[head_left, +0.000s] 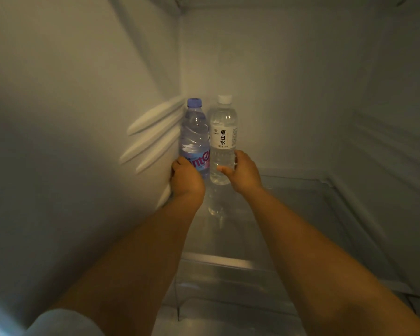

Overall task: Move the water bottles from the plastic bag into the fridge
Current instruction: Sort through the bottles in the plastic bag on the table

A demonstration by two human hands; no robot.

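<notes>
Bottles upright, touching: blue-cap bottle [194,134] w/ left hand [186,177], white-cap bottle [223,139] w/ right hand [244,173].

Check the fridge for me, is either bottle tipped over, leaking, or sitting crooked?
Nothing stands out. The blue-capped bottle and white-capped bottle stand upright side by side in the back left corner on the glass shelf, caps on, held by left hand and right hand.

Both forearms bare — no watch; a pale grey sleeve [63,322] on the left.
</notes>
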